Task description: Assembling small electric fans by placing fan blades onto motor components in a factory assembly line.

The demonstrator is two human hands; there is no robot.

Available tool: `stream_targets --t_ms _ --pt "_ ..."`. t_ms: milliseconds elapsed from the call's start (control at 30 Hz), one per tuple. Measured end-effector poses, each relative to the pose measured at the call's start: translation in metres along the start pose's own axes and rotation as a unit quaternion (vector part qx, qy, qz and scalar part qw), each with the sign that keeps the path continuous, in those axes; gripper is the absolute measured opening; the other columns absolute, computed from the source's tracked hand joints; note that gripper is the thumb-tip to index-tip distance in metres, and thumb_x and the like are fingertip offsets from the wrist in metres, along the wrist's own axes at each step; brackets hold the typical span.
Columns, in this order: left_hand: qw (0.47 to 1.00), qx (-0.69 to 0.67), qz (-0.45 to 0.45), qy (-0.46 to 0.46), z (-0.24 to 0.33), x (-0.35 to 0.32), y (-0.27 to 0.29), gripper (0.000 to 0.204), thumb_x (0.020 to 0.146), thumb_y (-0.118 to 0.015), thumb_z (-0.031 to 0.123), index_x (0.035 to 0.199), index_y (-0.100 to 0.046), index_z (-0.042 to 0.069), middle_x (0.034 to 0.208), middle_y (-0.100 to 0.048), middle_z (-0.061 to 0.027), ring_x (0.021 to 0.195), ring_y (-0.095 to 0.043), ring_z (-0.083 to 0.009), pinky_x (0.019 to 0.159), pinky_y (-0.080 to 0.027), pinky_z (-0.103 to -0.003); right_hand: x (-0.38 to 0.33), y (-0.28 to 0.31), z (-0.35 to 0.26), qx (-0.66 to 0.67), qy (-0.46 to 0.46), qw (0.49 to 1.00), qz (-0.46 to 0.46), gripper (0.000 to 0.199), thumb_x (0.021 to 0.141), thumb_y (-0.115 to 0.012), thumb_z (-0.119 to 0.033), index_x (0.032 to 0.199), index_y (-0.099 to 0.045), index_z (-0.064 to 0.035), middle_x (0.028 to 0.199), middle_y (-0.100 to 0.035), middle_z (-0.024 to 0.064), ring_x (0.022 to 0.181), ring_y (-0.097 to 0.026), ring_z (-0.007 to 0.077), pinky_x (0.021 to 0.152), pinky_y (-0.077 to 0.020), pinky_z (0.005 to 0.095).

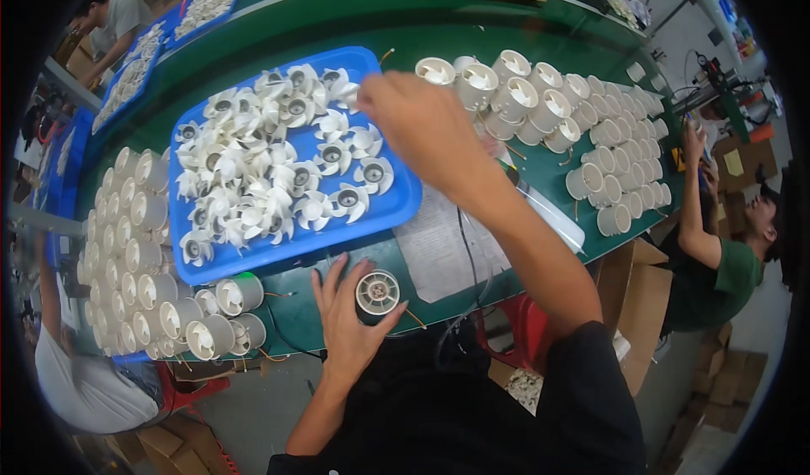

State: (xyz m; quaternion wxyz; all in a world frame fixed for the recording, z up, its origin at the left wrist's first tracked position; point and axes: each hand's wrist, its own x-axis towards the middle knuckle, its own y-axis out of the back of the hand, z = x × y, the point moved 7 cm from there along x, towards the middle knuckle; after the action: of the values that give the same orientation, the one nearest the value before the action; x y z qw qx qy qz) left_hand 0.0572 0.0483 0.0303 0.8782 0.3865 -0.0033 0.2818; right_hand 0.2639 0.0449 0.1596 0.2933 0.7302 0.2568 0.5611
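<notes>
Blue plastic tray [396, 209] on the green bench [439, 28] serves as the reference; it holds a heap of white fan impellers [278, 163]. Right hand [418, 121] reaches over the tray's far right corner, fingertips closed on a white impeller [344, 89] at the heap's edge. Left hand [350, 319] rests just in front of the tray's near edge, fingers curled around an upright round motor housing [377, 293]. White cylindrical housings [139, 256] are stacked left of the tray; more white housings [591, 129] lie to its right. A paper sheet [439, 247] lies at the tray's near right corner.
</notes>
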Motion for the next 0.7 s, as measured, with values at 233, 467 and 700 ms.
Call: stream_targets --t_ms 233,467,700 --pt "1.000 -0.020 0.014 -0.014 0.002 0.001 0.002 0.057 0.068 -0.087 0.025 0.117 -0.064 0.005 0.121 -0.066 -0.0069 0.134 -0.046 -0.0320 0.114 -0.019 -0.061 -0.113 0.044 -0.070 -0.019 0.298 0.954 -0.002 0.010 0.071 -0.068 -0.006 0.074 -0.059 -0.0034 0.085 -0.065 0.0107 0.075 -0.063 0.0195 0.055 -0.0433 0.0265" --pt "1.000 -0.028 -0.001 -0.008 -0.005 0.001 0.003 0.061 0.067 -0.088 0.025 0.120 -0.064 0.008 0.122 -0.066 -0.0048 0.136 -0.044 -0.0306 0.116 -0.017 -0.059 -0.128 0.031 -0.067 0.073 0.204 0.970 -0.108 0.012 0.077 -0.073 -0.003 0.084 -0.064 -0.0007 0.083 -0.065 0.0123 0.070 -0.063 0.0223 0.056 -0.0475 0.0297" --pt "0.999 -0.032 -0.020 -0.013 -0.005 -0.001 -0.001 0.062 0.069 -0.085 0.023 0.125 -0.060 0.010 0.124 -0.064 -0.0044 0.138 -0.041 -0.0280 0.115 -0.018 -0.061 -0.168 -0.023 -0.054 0.391 -0.419 0.766 -0.290 0.012 0.092 -0.067 -0.006 0.098 -0.060 0.0024 0.074 -0.064 0.0063 0.066 -0.061 0.0104 0.058 -0.0468 0.0265"
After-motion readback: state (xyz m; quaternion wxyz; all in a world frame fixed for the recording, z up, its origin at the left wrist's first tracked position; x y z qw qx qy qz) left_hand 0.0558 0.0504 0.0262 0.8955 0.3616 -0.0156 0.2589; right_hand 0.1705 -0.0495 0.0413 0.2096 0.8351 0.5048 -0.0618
